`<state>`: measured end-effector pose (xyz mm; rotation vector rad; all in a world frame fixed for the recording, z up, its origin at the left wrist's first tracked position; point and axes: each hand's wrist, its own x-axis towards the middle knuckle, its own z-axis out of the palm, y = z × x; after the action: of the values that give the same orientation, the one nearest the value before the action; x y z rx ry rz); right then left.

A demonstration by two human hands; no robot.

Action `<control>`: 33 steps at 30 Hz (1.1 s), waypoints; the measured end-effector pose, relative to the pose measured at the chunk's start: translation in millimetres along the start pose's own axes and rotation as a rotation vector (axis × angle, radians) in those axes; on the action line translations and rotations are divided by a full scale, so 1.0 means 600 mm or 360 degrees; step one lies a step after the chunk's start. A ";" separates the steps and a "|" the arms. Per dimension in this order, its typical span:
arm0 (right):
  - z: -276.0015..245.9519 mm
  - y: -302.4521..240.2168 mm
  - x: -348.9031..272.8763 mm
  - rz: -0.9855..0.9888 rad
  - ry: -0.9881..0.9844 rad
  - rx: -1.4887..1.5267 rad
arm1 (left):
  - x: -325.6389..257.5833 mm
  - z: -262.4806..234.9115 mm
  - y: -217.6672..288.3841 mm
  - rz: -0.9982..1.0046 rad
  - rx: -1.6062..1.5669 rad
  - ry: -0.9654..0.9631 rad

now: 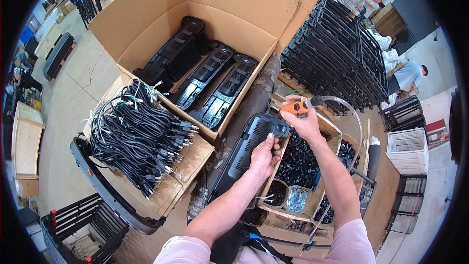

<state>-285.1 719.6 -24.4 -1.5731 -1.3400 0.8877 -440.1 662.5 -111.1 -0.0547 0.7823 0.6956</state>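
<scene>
A long black plastic cover with slotted vents lies slantwise in front of me, resting on a wrapped roller-like support. My left hand is closed on its right edge, thumb on top and fingers curled underneath. Above the cover's far end, my right hand grips an orange hand-held air tool with a black fitting. A clear hose runs from that fitting and curves down on the right. The tool's tip is hidden, so I cannot tell whether it touches the cover.
Right of the cover, a wooden tray holds many small black parts and a bag of screws. Bundled power cords lie on cardboard at left. A large carton holds several black covers. Stacked black frames and co-workers stand beyond.
</scene>
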 end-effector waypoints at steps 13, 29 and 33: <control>-0.001 -0.089 -0.098 -0.0094 -0.0193 0.0325 | 0.011 -0.006 0.036 0.0045 -0.0681 -0.0037; 0.092 -0.065 -0.061 -0.0133 -0.0083 0.0333 | -0.041 -0.035 0.039 0.0087 -0.0320 -0.0188; 0.108 -0.052 -0.046 -0.0111 -0.0146 0.0294 | -0.079 -0.061 0.025 -0.0091 -0.0396 -0.0232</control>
<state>-360.6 704.4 -20.0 -1.3510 -1.3281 1.0206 -495.6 637.0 -102.9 -0.2483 0.5495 0.7313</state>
